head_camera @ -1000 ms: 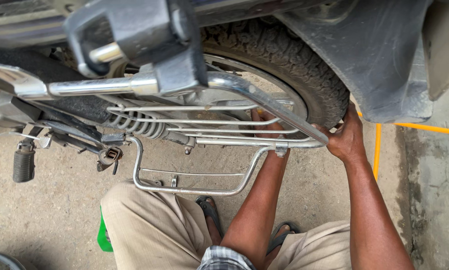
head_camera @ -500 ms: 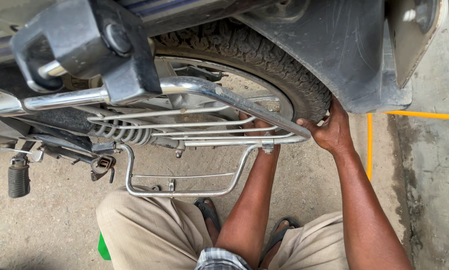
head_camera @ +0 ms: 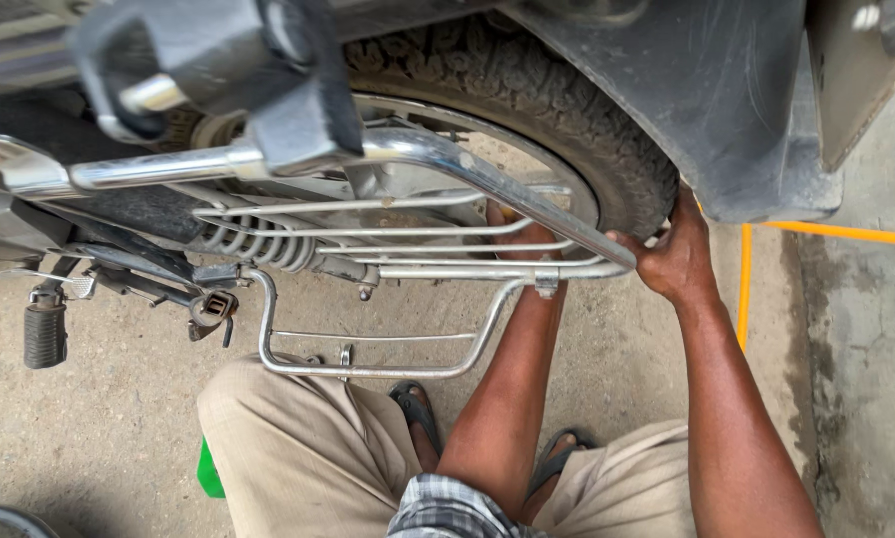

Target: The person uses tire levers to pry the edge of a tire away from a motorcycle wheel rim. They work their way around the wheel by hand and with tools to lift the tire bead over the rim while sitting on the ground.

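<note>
Nearest the camera: the person squats, khaki knees at 6 o'clock, sandalled feet on the concrete floor, something green under the left thigh.

Both arms run up toward 12–1 o'clock, hands apart. Left hand goes through the chrome side guard and sits behind its bars, up against the wheel side; bars hide the fingers, so I cannot tell whether it grips anything. Right hand is at 2 o'clock, fingers curled onto the rear tyre tread at its lower edge, just under the dark mudguard, beside the guard's end.

Farther: coil shock spring and footpeg at 9–10 o'clock, blurred black part on the grab rail up top.

Read: looks like checking or turning the rear wheel, right hand on the tread, left steadying inside. Any next turn needs a firm pull on the tread with the left fingers kept out of spokes and guard bars.
</note>
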